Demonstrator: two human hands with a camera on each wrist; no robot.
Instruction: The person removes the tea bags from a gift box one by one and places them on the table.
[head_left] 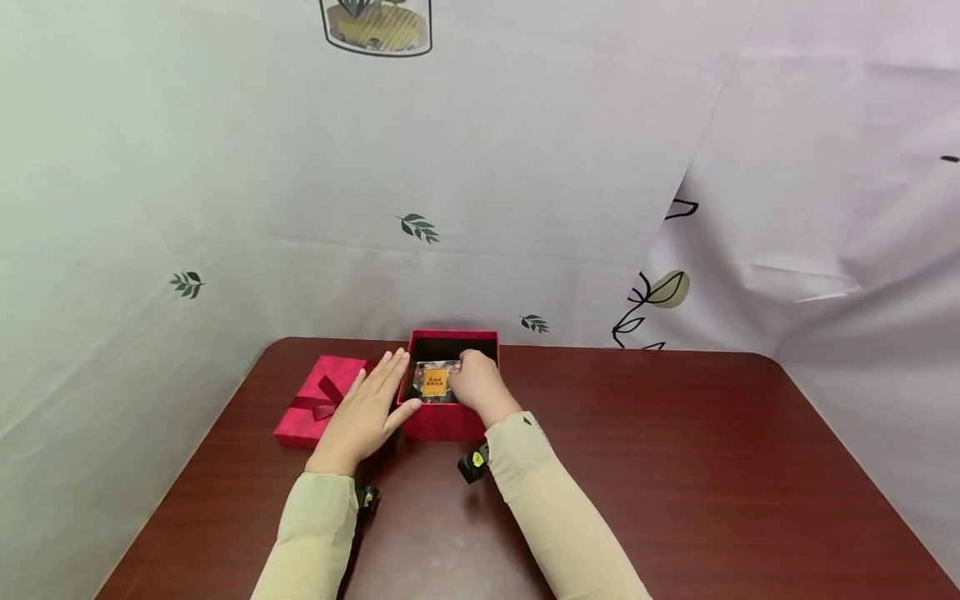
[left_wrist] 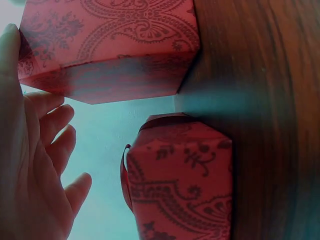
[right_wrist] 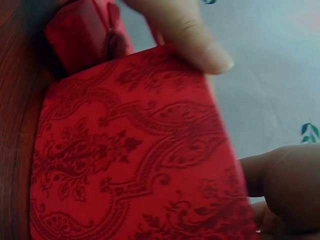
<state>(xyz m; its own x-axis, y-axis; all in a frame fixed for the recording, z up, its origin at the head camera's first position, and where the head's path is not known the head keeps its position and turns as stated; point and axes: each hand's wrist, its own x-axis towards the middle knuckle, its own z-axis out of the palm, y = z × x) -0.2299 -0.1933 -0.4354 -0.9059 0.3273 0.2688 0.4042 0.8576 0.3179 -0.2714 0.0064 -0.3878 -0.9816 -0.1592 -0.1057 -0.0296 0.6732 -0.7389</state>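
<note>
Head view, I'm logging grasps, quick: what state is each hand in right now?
Left hand: open, at the red box's left side.
Right hand: at the packet; whether closed on it cannot be told.

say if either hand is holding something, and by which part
The right hand appears to pinch the packet by its right edge; the left hand only touches the red box.

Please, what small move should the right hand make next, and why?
Perhaps it could lower the packet a little further into the red box: the right hand seems to hold the packet's right side within the box's opening, and the left hand has its thumb at the rim.
</note>
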